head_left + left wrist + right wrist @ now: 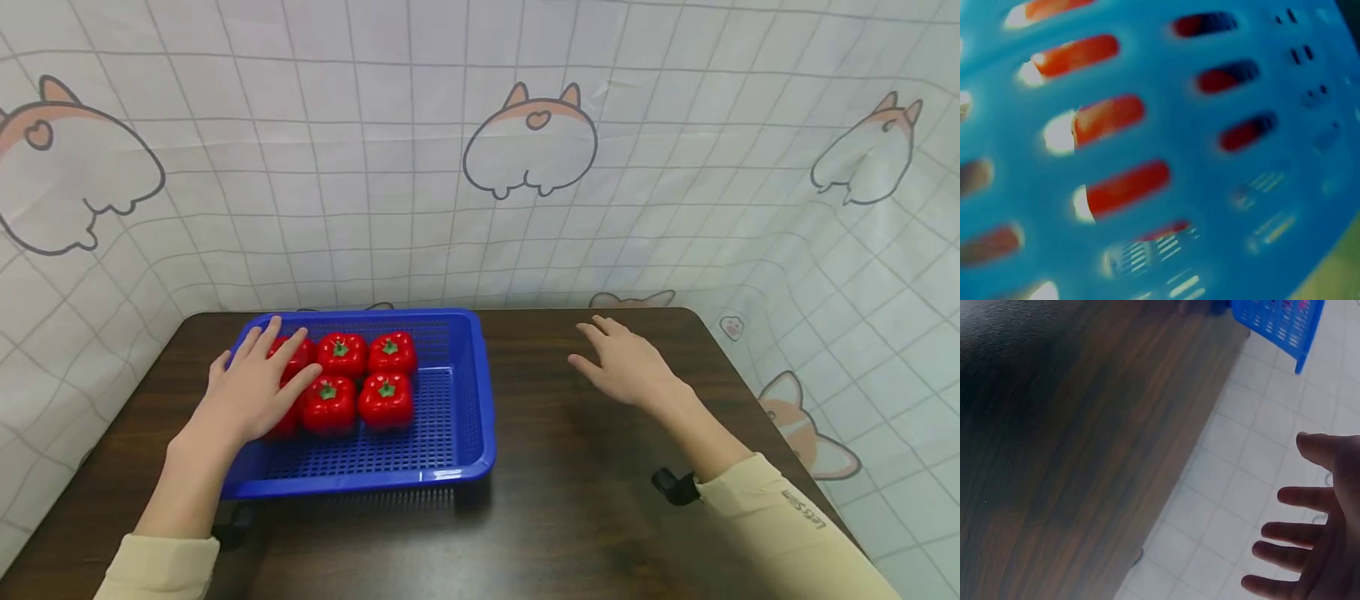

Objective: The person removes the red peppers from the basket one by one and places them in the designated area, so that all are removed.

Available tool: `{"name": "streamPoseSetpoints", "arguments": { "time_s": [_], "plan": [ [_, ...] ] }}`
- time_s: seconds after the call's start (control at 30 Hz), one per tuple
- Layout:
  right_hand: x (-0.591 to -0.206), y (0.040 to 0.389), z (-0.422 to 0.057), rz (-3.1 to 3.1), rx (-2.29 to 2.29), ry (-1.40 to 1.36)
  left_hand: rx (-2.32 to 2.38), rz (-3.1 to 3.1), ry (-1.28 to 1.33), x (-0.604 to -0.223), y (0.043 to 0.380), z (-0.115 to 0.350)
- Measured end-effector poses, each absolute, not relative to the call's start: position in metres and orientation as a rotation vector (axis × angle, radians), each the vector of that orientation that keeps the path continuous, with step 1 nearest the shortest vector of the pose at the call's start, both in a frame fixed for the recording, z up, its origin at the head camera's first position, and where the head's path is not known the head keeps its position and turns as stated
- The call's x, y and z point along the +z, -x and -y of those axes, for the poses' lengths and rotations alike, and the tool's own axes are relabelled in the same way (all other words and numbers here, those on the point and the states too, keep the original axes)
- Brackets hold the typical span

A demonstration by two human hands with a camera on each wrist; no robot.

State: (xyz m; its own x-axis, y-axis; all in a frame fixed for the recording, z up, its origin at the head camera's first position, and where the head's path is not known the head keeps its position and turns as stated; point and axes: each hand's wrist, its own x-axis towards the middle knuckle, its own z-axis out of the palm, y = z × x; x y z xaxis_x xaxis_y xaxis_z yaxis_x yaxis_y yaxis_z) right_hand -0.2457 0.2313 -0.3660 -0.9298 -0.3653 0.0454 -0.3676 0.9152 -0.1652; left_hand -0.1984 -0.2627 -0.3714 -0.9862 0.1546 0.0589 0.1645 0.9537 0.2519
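Several glossy red bell peppers [386, 404] with green stems sit grouped in the left part of a blue plastic basket [360, 483]. My left hand [251, 387] is spread over the leftmost peppers and partly hides them; its fingers are straight and apart. Close up in the left wrist view is the slotted blue basket wall [1166, 81], with red showing through the slots. Off to the right of the basket, my right hand [626, 362] is held over the dark table with nothing in it. The right wrist view shows that hand [1332, 531] with its fingers extended.
The dark wood-grain table [555, 517] carries the basket on its left half. Behind and beside it hangs a white gridded cloth [337, 167] with cartoon corgi prints. A black strap [675, 487] shows at the right sleeve.
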Motion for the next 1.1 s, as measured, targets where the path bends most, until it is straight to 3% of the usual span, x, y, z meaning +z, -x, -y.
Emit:
{"name": "streamPoseSetpoints", "arguments": {
  "time_s": [0.67, 1.1],
  "plan": [
    [-0.358, 0.242, -0.181, 2.784, 0.427, -0.854, -0.507, 2.542, 0.388, -0.384, 0.152, 0.279],
    [-0.336, 0.249, -0.126, 2.666, 0.473, -1.023, -0.780, 2.384, 0.166, -0.395, 0.123, 0.298]
  ]
}}
